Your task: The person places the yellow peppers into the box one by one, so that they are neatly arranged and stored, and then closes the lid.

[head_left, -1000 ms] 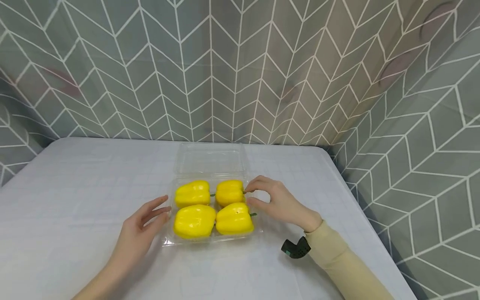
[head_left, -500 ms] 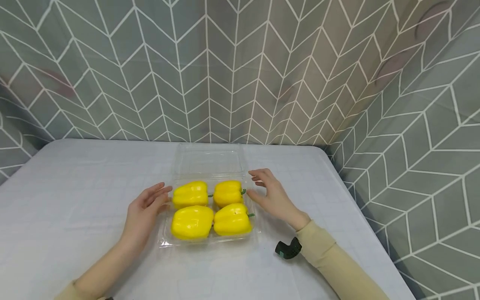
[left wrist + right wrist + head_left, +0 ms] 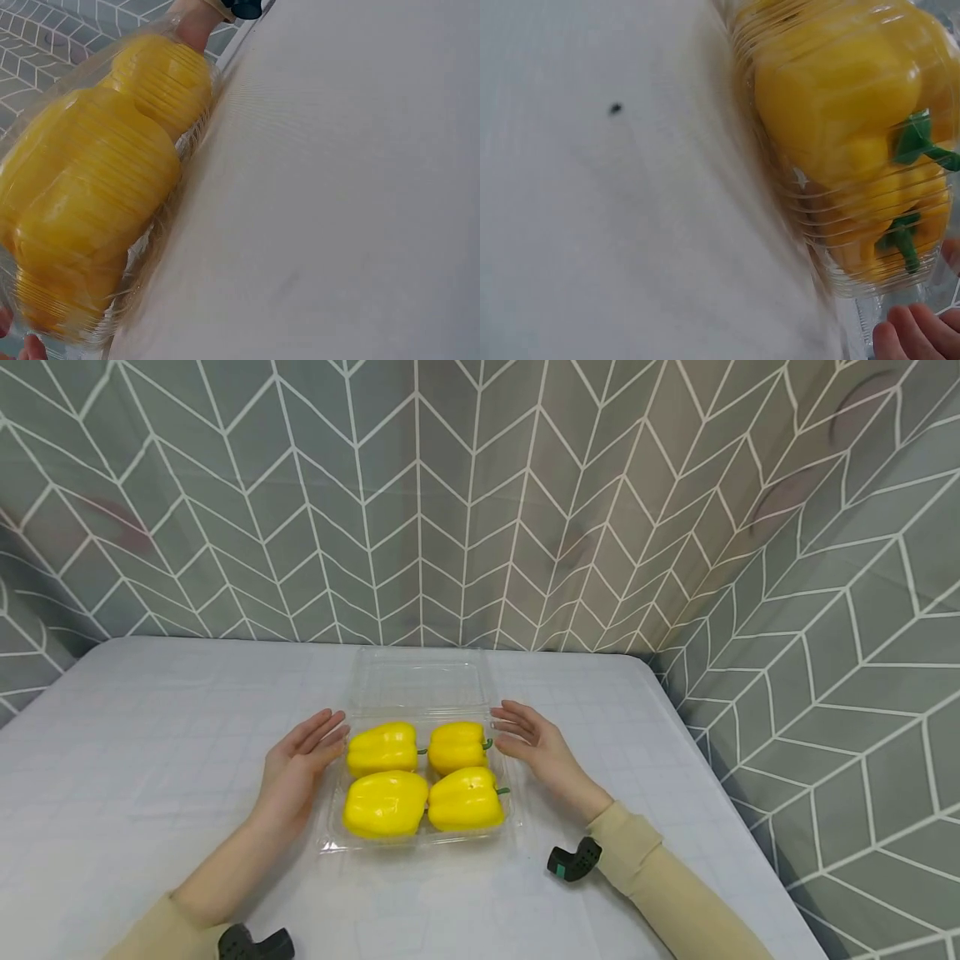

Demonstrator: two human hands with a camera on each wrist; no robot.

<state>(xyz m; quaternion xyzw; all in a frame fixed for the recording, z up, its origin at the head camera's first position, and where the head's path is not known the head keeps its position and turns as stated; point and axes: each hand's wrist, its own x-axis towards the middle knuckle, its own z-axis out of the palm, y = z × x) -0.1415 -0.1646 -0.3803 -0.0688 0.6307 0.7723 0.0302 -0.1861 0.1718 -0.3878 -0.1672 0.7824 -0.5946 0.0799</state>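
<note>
Several yellow bell peppers point(image 3: 384, 804) lie in two rows inside a clear plastic clamshell box point(image 3: 330, 843). Its lid point(image 3: 420, 681) is folded back flat behind the box. My left hand point(image 3: 292, 772) is at the box's left side, fingers extended forward near the hinge. On the opposite side my right hand point(image 3: 546, 756) stands with extended fingers near the back right corner. Whether either hand touches the plastic cannot be told. Through the ribbed wall, the right wrist view shows green stems point(image 3: 904, 244) and my right fingers point(image 3: 911, 334) beyond. Only a few left fingertips point(image 3: 34, 349) appear in the left wrist view.
A white cloth point(image 3: 172, 735) covers the table. Patterned grey curtains point(image 3: 450, 502) hang behind the table and along its right side. Black wrist devices point(image 3: 574, 858) are worn at both sleeves.
My right hand has come away from the back right pepper's stem and moved toward the box's back corner. My left hand has slid forward along the left side, its fingers straightening.
</note>
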